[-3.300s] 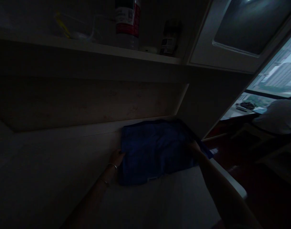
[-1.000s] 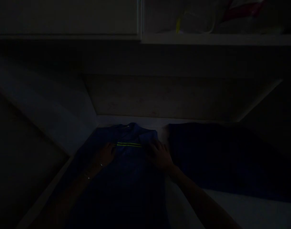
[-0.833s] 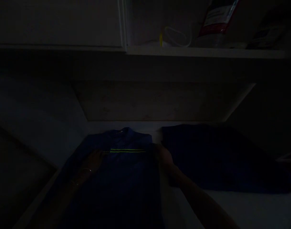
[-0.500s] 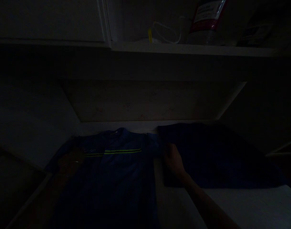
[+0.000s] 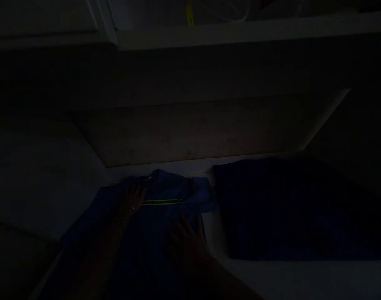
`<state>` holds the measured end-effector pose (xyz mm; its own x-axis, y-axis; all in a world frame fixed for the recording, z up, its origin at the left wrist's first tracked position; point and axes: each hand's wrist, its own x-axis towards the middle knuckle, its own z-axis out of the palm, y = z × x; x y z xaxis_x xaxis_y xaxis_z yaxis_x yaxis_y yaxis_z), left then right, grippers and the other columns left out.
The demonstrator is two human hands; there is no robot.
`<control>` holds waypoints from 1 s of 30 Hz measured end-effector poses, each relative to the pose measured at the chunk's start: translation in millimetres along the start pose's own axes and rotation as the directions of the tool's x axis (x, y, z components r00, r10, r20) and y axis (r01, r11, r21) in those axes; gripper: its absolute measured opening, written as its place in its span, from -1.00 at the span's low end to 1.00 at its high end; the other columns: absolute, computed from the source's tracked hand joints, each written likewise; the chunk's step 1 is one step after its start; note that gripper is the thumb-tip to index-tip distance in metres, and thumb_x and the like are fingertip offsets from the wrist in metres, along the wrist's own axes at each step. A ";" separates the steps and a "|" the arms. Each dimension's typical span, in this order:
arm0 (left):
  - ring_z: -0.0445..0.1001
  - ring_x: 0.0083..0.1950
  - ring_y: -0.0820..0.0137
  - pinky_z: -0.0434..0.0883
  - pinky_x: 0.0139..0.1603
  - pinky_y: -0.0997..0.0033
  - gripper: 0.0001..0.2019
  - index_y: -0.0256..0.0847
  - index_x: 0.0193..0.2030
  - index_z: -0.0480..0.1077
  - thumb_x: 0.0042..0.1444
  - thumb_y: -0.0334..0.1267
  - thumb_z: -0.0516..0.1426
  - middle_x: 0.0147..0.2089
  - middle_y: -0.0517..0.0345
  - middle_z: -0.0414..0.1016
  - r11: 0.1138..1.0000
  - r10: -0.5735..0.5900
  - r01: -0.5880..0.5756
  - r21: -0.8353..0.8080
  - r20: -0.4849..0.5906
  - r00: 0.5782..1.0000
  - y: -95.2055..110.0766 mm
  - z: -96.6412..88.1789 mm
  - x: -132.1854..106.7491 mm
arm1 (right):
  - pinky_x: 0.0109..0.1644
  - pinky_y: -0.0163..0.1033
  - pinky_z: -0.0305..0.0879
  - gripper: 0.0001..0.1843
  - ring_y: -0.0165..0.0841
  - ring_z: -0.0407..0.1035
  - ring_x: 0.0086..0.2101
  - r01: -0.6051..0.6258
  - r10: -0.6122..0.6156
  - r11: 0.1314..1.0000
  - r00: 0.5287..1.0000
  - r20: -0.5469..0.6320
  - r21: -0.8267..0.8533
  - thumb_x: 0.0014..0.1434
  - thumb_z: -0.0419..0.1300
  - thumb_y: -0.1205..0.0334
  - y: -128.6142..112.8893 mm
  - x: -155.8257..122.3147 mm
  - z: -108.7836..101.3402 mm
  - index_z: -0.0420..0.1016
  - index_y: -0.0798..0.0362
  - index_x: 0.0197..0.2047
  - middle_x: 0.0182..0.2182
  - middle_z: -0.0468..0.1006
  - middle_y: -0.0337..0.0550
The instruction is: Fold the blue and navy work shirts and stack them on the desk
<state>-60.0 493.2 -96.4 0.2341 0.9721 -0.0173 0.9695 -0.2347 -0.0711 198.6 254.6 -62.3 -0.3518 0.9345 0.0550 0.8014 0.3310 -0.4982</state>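
Observation:
A dark blue short-sleeved shirt (image 5: 155, 227) with thin yellow-green chest stripes lies spread on a pale surface (image 5: 240, 277). My left hand (image 5: 134, 198), with a bangle at its wrist, rests open on the chest below the collar, partly covering the stripes. Lower down, my right hand (image 5: 188, 239) lies on the shirt's body near its right edge, fingers spread. Just right of the shirt's sleeve is a second dark blue cloth (image 5: 290, 212), folded flat; neither hand touches it. Dim light hides the finer detail.
A shelf edge (image 5: 240, 35) overhangs the surface, holding a yellow tag (image 5: 189, 14) and a white cord (image 5: 245, 12). A recessed panel (image 5: 193, 133) stands behind the clothes. A pale wall (image 5: 46, 175) closes in the left side.
My left hand has moved right from the left sleeve onto the chest. My right hand has left the right sleeve and come down onto the body, opening. The view has tilted downward.

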 end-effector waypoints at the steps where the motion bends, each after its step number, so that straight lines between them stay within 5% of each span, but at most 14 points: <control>1: -0.11 0.48 0.08 -0.13 0.38 -0.27 -0.47 -0.05 0.31 0.24 0.22 -0.35 -0.13 0.46 0.03 0.04 0.999 0.039 -0.039 0.031 0.007 0.999 -6.9 -0.3 5.2 | 0.22 0.53 -0.69 -0.42 -0.04 -0.22 0.36 0.001 -0.001 1.000 1.000 -0.005 0.009 0.36 -0.28 -0.20 -2.5 3.8 -0.2 0.10 -0.30 0.35 0.39 0.02 -0.21; 7: -0.05 0.47 0.12 -0.14 0.42 -0.08 -0.45 -0.18 0.28 0.30 0.18 -0.47 -0.15 0.43 -0.02 0.12 0.984 0.112 -0.112 0.137 0.008 0.994 -18.6 -1.5 19.4 | 0.29 0.48 -0.38 -0.46 -0.11 -0.03 0.32 0.007 -0.002 0.998 0.997 -0.074 0.064 0.37 -0.22 -0.14 -11.8 23.8 -8.6 0.17 -0.22 0.31 0.33 0.19 -0.17; 12: 0.08 0.41 -0.01 -0.04 0.32 -0.32 -0.48 -0.15 0.34 0.20 0.27 -0.29 -0.18 0.44 -0.10 0.08 0.992 0.000 0.015 0.129 -0.118 0.993 5.6 -7.5 -6.7 | 0.37 0.23 -0.24 -0.50 -0.20 -0.05 0.33 -0.202 0.142 0.966 0.937 -0.318 -0.164 0.40 -0.22 -0.02 35.6 48.4 -47.8 0.21 -0.15 0.30 0.34 0.16 -0.16; 16: 0.18 0.36 0.05 0.14 0.30 -0.14 -0.50 -0.16 0.30 0.26 0.27 -0.20 -0.18 0.37 -0.11 0.22 0.999 -0.028 0.033 0.022 -0.194 0.981 31.7 -15.6 -42.2 | 0.30 0.26 -0.11 -0.54 -0.09 0.02 0.30 -0.228 0.205 0.911 0.973 -0.105 -0.344 0.37 -0.15 0.06 94.0 42.9 -60.2 0.33 -0.12 0.23 0.34 0.17 -0.10; 18: 0.17 0.37 0.06 0.16 0.30 -0.11 -0.49 -0.18 0.30 0.25 0.26 -0.19 -0.17 0.36 -0.11 0.25 1.000 -0.002 0.003 0.007 -0.197 0.980 40.7 -20.5 -57.6 | 0.31 0.17 -0.05 -0.51 -0.12 0.05 0.29 -0.209 0.187 0.910 0.978 -0.096 -0.358 0.37 -0.15 0.04 109.2 32.0 -58.2 0.29 -0.10 0.28 0.35 0.13 -0.08; 24: 0.13 0.37 -0.08 0.08 0.28 -0.30 -0.46 -0.16 0.32 0.20 0.25 -0.08 -0.16 0.38 -0.12 0.21 0.996 -0.090 0.088 -0.025 -0.130 0.987 60.8 -32.9 -86.0 | 0.25 0.14 0.05 -0.35 0.00 0.09 0.27 -0.348 0.309 0.887 0.936 -0.171 -0.304 0.35 -0.17 -0.12 97.7 8.6 -55.2 0.16 0.05 0.36 0.34 0.12 0.15; 30: 0.18 0.37 0.11 0.15 0.34 0.04 -0.42 -0.30 0.31 0.22 0.29 -0.05 -0.24 0.38 -0.12 0.20 0.995 -0.021 0.006 -0.103 -0.151 0.988 90.4 -38.0 -79.4 | 0.31 0.14 -0.07 -0.28 0.05 0.00 0.30 -0.341 0.303 0.905 0.936 -0.177 -0.253 0.34 -0.18 -0.15 88.4 -11.3 -48.4 0.14 0.13 0.37 0.34 0.08 0.27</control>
<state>11.9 394.9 -63.7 0.2219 0.9656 0.1354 0.9731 -0.2281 0.0315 296.8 279.7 -65.1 -0.0010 0.9986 0.0532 0.9679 0.0143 -0.2508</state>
